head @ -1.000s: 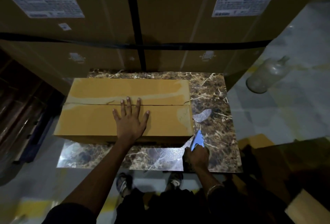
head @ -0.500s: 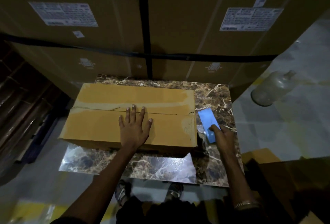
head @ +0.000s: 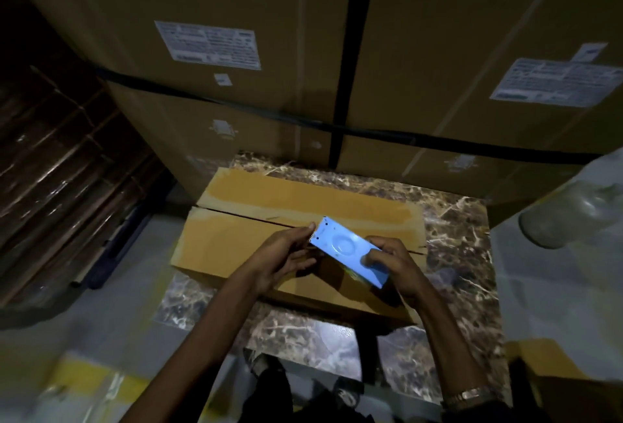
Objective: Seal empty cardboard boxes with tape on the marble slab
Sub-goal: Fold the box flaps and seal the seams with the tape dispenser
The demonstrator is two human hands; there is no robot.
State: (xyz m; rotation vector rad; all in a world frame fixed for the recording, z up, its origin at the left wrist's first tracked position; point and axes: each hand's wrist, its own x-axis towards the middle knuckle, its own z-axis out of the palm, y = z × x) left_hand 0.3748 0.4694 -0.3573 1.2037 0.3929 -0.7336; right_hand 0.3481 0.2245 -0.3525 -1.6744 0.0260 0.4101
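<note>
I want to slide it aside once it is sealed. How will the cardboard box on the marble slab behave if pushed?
The cardboard box probably slides easily: the marble slab looks polished and glossy. Being empty, it is likely light and could skew if pushed at one end. Its top flaps are not yet taped, so they may flex under pressure.

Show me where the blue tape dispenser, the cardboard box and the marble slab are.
blue tape dispenser point(head: 340, 244): head view, on its flat blue face.
cardboard box point(head: 236, 240): head view, on the near top flap.
marble slab point(head: 458, 237): head view, bare right part.
</note>
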